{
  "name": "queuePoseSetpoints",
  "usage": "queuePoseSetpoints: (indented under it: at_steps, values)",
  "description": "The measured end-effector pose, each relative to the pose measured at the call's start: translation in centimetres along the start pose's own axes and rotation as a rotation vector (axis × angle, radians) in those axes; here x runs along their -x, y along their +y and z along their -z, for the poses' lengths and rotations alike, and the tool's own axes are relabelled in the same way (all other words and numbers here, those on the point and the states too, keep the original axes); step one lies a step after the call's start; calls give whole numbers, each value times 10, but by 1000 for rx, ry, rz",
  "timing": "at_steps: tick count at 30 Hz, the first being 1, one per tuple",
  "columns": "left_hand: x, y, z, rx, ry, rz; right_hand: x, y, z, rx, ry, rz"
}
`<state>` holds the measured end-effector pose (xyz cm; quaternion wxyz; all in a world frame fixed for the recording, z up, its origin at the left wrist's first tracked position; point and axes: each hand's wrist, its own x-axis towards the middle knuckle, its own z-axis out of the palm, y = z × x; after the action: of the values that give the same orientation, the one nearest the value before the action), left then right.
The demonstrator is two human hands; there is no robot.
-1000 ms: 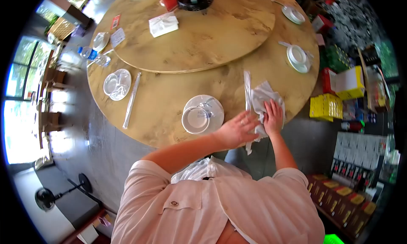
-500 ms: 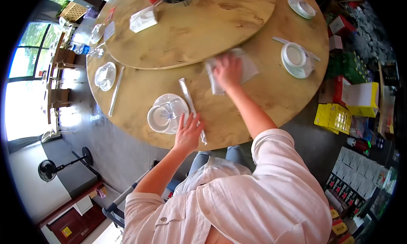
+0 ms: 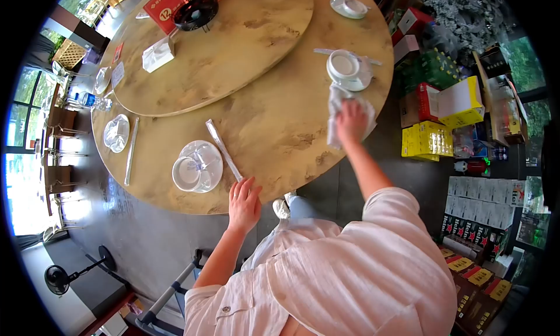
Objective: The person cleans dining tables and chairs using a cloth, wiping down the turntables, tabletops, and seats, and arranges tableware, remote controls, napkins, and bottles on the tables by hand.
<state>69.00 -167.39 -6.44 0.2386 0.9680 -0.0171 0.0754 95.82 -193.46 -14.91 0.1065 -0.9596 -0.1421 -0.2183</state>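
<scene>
My right hand (image 3: 352, 123) is slightly blurred and presses a white cloth (image 3: 335, 124) against the round table (image 3: 274, 131), near its right edge. Just beyond the cloth sits a plate with a white bowl (image 3: 344, 63) on it. My left hand (image 3: 244, 205) rests at the table's near edge with its fingers stretched out and holds nothing. Its fingertips are close to the lower end of wrapped chopsticks (image 3: 224, 150). To the left of those stands another plate (image 3: 211, 157) with a bowl and clear-wrapped tableware.
A raised turntable (image 3: 233, 61) carries a tissue pack (image 3: 158, 54), a red number sign (image 3: 165, 8) and a black pan (image 3: 196, 12). Yellow boxes (image 3: 427, 140) and stacked beer cartons (image 3: 475, 231) stand on the right. A grey metal frame (image 3: 169, 295) is at lower left.
My right hand has swept the cloth rightward, from beside the turntable to the table's right edge. My left hand has slid to the table's near edge. The view has shifted to the right.
</scene>
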Motion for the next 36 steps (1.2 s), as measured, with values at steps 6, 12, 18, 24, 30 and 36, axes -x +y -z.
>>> queuePoseSetpoints:
  at_steps: [6,12,18,24,30,36]
  values:
    - [18,26,-5,67,41,88,69,-121,23,-384,-293,549]
    - [-23,45,-8,72,107,187,-39,-79,-31,-474,-318,698]
    - [-207,111,-53,210,201,110,-83,-12,-41,-499,-307,612]
    - [-436,184,-153,63,68,-119,-54,69,5,-816,-627,738]
    - [-522,198,-232,-286,-319,39,-44,90,-23,-808,-651,921]
    - [-543,168,-190,95,-64,-11,-62,91,-12,-802,-682,990]
